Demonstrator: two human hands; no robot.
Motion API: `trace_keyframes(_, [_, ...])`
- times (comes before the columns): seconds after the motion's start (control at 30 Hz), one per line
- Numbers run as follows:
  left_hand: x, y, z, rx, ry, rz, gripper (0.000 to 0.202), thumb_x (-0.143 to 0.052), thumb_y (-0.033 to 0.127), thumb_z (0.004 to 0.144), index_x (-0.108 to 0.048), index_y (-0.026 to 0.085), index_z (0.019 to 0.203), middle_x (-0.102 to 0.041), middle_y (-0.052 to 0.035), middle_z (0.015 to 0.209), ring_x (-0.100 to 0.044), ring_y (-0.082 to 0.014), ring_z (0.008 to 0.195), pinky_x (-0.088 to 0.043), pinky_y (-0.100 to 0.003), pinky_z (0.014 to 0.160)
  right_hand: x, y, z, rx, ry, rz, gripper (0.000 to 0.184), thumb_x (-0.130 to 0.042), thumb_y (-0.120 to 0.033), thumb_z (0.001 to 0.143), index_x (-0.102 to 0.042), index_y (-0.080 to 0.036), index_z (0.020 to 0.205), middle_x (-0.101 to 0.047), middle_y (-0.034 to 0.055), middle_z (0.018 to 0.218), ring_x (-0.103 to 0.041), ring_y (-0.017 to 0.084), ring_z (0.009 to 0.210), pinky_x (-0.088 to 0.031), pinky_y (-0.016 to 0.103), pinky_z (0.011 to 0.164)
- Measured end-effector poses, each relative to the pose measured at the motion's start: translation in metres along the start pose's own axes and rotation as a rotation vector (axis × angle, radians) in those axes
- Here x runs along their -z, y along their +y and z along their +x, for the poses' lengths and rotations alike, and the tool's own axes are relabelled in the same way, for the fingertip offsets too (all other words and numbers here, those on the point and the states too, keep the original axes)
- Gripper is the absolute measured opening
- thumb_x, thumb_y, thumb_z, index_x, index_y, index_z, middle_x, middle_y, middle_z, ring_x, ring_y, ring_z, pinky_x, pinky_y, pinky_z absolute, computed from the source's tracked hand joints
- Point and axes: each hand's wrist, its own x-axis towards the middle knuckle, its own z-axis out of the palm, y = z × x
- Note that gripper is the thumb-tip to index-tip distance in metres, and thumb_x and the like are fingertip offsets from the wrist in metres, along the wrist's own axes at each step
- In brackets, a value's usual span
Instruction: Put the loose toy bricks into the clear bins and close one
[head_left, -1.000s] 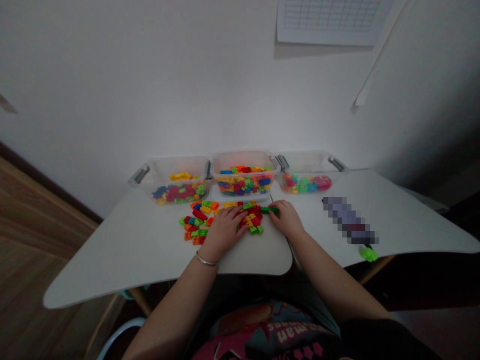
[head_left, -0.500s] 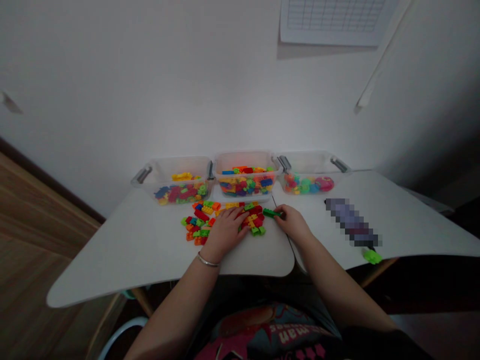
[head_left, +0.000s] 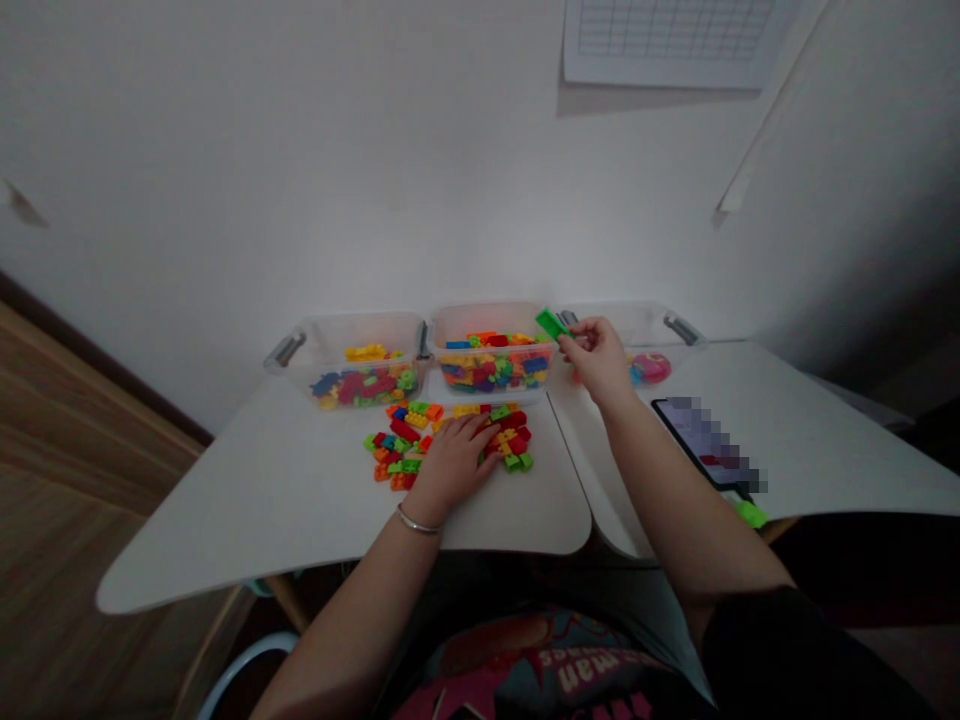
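Hands work apart: the right hand (head_left: 598,360) pinches a green plastic brick (head_left: 551,323) at the corner of the middle clear bin (head_left: 495,318), while the left hand (head_left: 452,465) lies spread over loose bricks (head_left: 394,445) at lower center.

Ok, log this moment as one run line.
left hand: on loose plastic bricks | right hand: pinches green brick by clear plastic tub

The right hand (head_left: 598,360) pinches a green toy brick (head_left: 551,323).
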Motion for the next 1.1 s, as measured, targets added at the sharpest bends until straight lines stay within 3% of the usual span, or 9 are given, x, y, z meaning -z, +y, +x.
trace_keyframes(0.23, [-0.004, -0.003, 0.0, -0.005, 0.004, -0.025, 0.045, -0.049, 0.043, 0.093, -0.057, 0.022, 0.132, -0.055, -0.0079, 0.139, -0.049, -0.0289, 0.126, -0.039, -0.048, 0.108, -0.029, -0.023, 0.047, 0.09, 0.003, -0.397, 0.014, -0.065, -0.028, 0.072, -0.055, -0.02, 0.076, -0.06, -0.0006, 0.074, -0.057, 0.016, 0.066, -0.048, 0.032, 0.071])
trace_keyframes(0.4, [-0.004, -0.003, 0.0, -0.012, 0.017, -0.033, 0.044, -0.049, 0.042, 0.093, -0.057, 0.022, 0.131, -0.056, -0.0083, 0.138, -0.049, -0.0285, 0.125, -0.039, -0.049, 0.108, -0.036, -0.018, 0.059, 0.093, -0.15, -0.688, 0.01, -0.069, -0.023, 0.07, -0.064, -0.018, 0.076, -0.064, 0.0046, 0.084, -0.059, 0.018, 0.074, -0.047, 0.032, 0.074])
trace_keyframes(0.53, [-0.006, -0.003, 0.0, -0.01, 0.024, -0.024, 0.043, -0.051, 0.04, 0.092, -0.058, 0.022, 0.13, -0.056, -0.0083, 0.138, -0.05, -0.0283, 0.125, -0.04, -0.048, 0.107, -0.038, -0.014, 0.064, 0.017, -0.336, -0.757, 0.01, -0.069, -0.021, 0.07, -0.07, -0.018, 0.079, -0.066, 0.0048, 0.079, -0.061, 0.018, 0.072, -0.048, 0.033, 0.074])
trace_keyframes(0.63, [-0.007, -0.004, 0.0, -0.011, 0.02, -0.017, 0.043, -0.051, 0.04, 0.092, -0.058, 0.022, 0.131, -0.056, -0.0081, 0.138, -0.05, -0.028, 0.125, -0.04, -0.048, 0.107, -0.038, -0.013, 0.062, 0.05, -0.312, -0.706, 0.017, -0.069, -0.021, 0.07, -0.071, -0.017, 0.086, -0.068, 0.0068, 0.087, -0.061, 0.018, 0.074, -0.048, 0.034, 0.078])
trace_keyframes(0.83, [-0.005, -0.003, 0.0, -0.01, 0.013, -0.02, 0.044, -0.051, 0.041, 0.092, -0.058, 0.021, 0.13, -0.056, -0.0087, 0.137, -0.05, -0.0283, 0.124, -0.04, -0.048, 0.107, -0.023, -0.007, 0.032, 0.204, -0.059, -0.275, 0.026, -0.057, -0.024, 0.08, -0.061, -0.018, 0.105, -0.067, 0.0077, 0.103, -0.061, 0.017, 0.081, -0.051, 0.033, 0.076])
trace_keyframes(0.97, [-0.003, -0.001, 0.001, -0.011, 0.022, -0.024, 0.043, -0.051, 0.041, 0.092, -0.059, 0.022, 0.13, -0.057, -0.0095, 0.137, -0.051, -0.0282, 0.124, -0.04, -0.049, 0.107, -0.009, 0.003, -0.011, 0.332, 0.129, -0.215, 0.019, -0.053, -0.028, 0.084, -0.059, -0.02, 0.101, -0.065, 0.0077, 0.099, -0.059, 0.019, 0.087, -0.05, 0.036, 0.079])
trace_keyframes(1.03, [-0.003, -0.001, 0.001, -0.011, 0.028, -0.021, 0.043, -0.051, 0.041, 0.092, -0.059, 0.022, 0.13, -0.057, -0.0095, 0.136, -0.051, -0.0283, 0.124, -0.04, -0.048, 0.107, -0.006, 0.01, -0.034, 0.339, 0.114, -0.242, 0.017, -0.054, -0.027, 0.084, -0.06, -0.021, 0.098, -0.065, 0.0075, 0.096, -0.059, 0.02, 0.084, -0.05, 0.036, 0.076])
trace_keyframes(1.1, [-0.003, -0.001, 0.001, -0.011, 0.024, -0.015, 0.043, -0.051, 0.042, 0.092, -0.059, 0.022, 0.13, -0.058, -0.0096, 0.136, -0.051, -0.0285, 0.124, -0.04, -0.048, 0.107, -0.006, 0.016, -0.055, 0.356, 0.018, -0.277, 0.015, -0.055, -0.026, 0.083, -0.062, -0.021, 0.095, -0.066, 0.0079, 0.095, -0.059, 0.021, 0.084, -0.051, 0.037, 0.074])
